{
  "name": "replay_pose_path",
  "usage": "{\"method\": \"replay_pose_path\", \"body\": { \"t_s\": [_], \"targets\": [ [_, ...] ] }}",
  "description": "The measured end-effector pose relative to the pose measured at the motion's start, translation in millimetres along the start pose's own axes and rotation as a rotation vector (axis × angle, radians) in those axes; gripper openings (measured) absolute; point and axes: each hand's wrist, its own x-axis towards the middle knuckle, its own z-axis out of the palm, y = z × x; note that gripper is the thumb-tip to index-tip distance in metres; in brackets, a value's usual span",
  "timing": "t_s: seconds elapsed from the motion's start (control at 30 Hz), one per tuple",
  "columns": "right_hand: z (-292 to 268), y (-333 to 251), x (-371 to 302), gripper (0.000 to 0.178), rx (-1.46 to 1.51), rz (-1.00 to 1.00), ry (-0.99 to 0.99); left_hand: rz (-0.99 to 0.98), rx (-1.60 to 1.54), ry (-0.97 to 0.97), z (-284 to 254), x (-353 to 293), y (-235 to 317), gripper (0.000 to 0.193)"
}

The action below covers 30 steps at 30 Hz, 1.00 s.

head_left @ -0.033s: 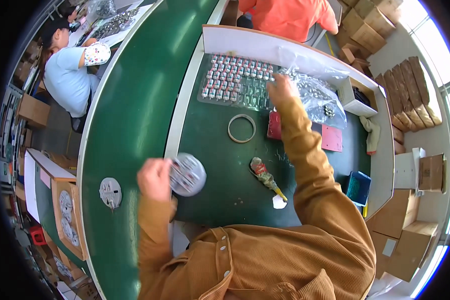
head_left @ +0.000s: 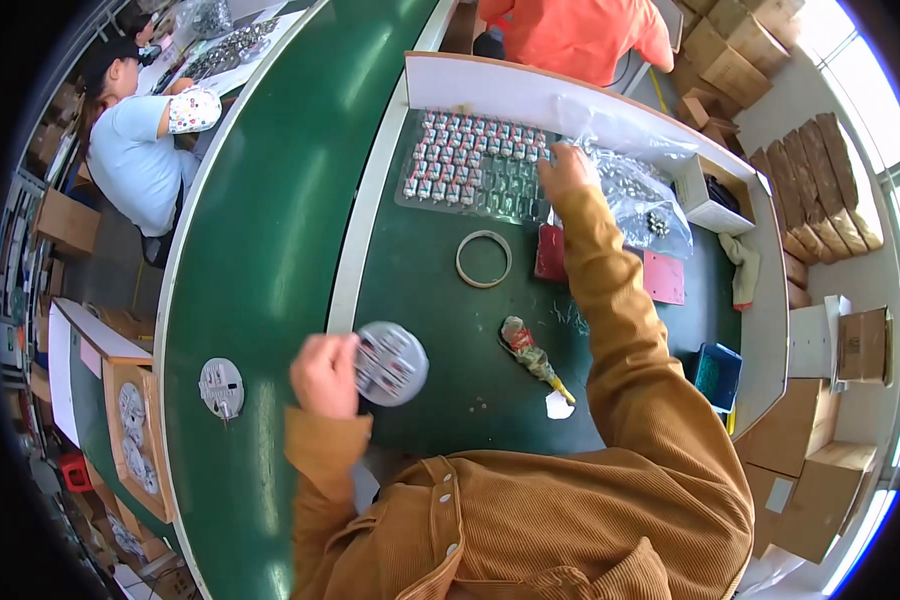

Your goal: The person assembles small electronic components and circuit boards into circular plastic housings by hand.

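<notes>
My left hand (head_left: 327, 372) is closed on the edge of a round pale-grey plastic disc (head_left: 394, 366), which has metal pieces and small red bits on its face. The disc is held over the near left part of the green bench. My right hand (head_left: 570, 172) reaches to the right end of a clear plastic tray (head_left: 515, 187), its fingers bent together; whatever lies between them is too small to make out. Rows of small metal parts with red and white tops (head_left: 450, 160) fill much of that tray. Several hollows beside my right hand hold no parts.
A tape-like ring (head_left: 483, 258), a wrapped tool with a yellow end (head_left: 532, 355), a red block (head_left: 549, 252) and a blue bin (head_left: 716, 376) lie on the bench. A plastic bag of metal parts (head_left: 642, 200) sits behind. Another disc (head_left: 221, 388) rests on the green belt at left.
My left hand has moved to the right and slightly nearer with the disc. My right hand has shifted only a little at the tray's end.
</notes>
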Motion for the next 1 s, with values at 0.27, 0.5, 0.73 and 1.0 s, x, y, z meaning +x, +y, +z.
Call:
{"method": "replay_pose_path", "body": {
  "t_s": [0.27, 0.5, 0.73, 1.0],
  "targets": [
    [51, 14, 9, 0.034, 0.066, 0.038, -0.097, -0.193, -0.060, 0.095, 19, -78, 24, 0.007],
    [20, 21, 1, 0.036, 0.169, -0.018, -0.104, -0.163, -0.052, 0.067, 27, -83, 24, 0.009],
    [-23, -120, -162, 0.026, 0.420, -0.585, -0.543, -0.033, -0.152, -0.014, -1, -94, 38, 0.058],
    [-30, -133, -189, 0.036, 0.425, -0.610, -0.452, 0.044, -0.220, -0.161, 13, -113, 24, 0.105]
  ]
}}
